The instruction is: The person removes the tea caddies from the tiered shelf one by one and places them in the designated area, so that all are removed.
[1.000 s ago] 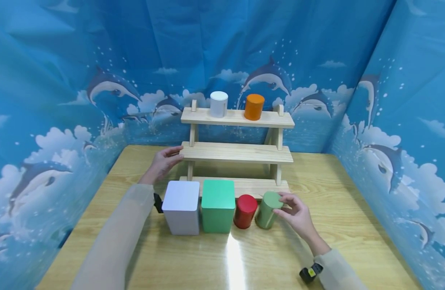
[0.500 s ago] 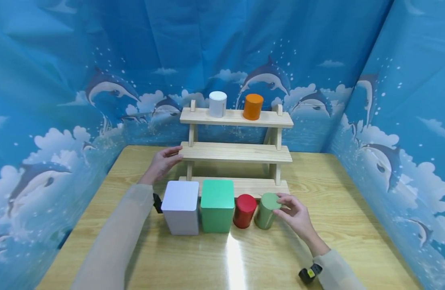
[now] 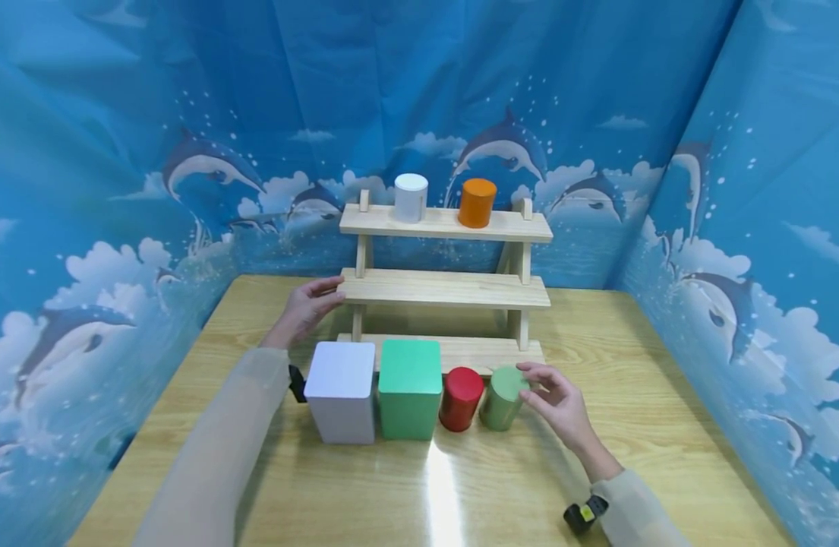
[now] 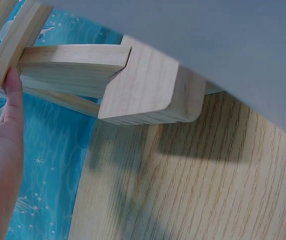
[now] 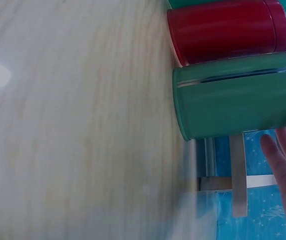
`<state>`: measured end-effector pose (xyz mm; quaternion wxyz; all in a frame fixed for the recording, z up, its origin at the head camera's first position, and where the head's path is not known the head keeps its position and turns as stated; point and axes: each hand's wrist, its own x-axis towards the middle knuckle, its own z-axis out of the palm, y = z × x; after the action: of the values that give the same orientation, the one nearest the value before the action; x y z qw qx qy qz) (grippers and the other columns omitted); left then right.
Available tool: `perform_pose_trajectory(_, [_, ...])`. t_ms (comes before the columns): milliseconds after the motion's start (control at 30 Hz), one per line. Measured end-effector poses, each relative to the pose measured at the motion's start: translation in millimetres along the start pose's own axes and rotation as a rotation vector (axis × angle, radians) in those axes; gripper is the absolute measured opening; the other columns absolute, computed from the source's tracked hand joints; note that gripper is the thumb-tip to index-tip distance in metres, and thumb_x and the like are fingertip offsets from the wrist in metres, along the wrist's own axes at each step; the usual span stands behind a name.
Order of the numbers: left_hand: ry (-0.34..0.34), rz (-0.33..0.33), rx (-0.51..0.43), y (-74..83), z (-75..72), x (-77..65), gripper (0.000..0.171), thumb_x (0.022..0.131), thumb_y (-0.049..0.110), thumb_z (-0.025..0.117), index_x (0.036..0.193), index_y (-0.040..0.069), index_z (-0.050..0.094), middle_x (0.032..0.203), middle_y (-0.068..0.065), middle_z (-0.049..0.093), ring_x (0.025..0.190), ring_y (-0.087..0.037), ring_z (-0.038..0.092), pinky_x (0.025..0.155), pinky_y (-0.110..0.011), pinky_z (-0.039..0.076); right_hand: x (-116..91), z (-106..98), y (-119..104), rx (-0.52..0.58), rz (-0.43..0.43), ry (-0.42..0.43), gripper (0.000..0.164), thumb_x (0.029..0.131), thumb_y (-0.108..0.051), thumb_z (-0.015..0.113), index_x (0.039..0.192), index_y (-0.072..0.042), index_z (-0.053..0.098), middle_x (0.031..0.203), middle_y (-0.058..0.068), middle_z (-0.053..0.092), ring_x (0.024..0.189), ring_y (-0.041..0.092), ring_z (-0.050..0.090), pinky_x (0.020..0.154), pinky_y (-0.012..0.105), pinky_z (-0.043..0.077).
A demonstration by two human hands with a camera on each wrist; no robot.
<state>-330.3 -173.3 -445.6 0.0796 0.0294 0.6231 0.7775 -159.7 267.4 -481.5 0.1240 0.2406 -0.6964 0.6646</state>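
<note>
At the left end of the wooden tiered shelf's [image 3: 446,289] middle board, my left hand [image 3: 310,305] pinches the board's end; in the left wrist view its fingers [image 4: 13,100] lie on both sides of the wood. My right hand [image 3: 559,403] is beside a light green canister [image 3: 503,403], fingers spread loosely at the right of its lid. In the right wrist view the canister [image 5: 240,97] stands right beside a red canister [image 5: 228,32], and the fingertips are at its lid end. The red canister [image 3: 462,399] stands to its left.
A large green box [image 3: 410,395] and a white box [image 3: 342,395] stand left of the red canister, before the bottom board. A white canister [image 3: 411,199] and an orange canister [image 3: 477,203] stand on the top board. A dolphin-print curtain [image 3: 419,91] surrounds the table [image 3: 364,494].
The light green canister has shifted slightly left and straightened. My right thumb has drawn back a little from its side. My left hand stays at the shelf.
</note>
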Motion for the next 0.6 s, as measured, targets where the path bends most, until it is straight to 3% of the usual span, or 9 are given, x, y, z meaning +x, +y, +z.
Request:
perform_pose_trajectory(233, [0.009,0.004,0.005,0.4,0.7,-0.6,0.052,0.086,0.005,0.066,0.133,-0.001,0.045,0.132,-0.012,0.046,0.104,-0.015,0.055,0.09,-0.024,0.049,9,0,-3,-0.002,0.009,0.01,0.026,0.081,0.013,0.061,0.104,0.019,0.049,0.119,0.035,0.048,0.108,0.031,0.056,0.089,0.032,0.051])
perform_pose_trajectory(600, [0.026,0.015,0.021,-2.7,-1.0,0.8,0.052,0.085,0.007,0.068,0.132,0.0,0.047,0.132,-0.012,0.047,0.104,-0.014,0.056,0.09,-0.024,0.049,28,0,-8,0.013,-0.047,0.004,0.024,0.083,0.015,0.058,0.104,0.021,0.048,0.118,0.034,0.05,0.107,0.026,0.057,0.089,0.03,0.051])
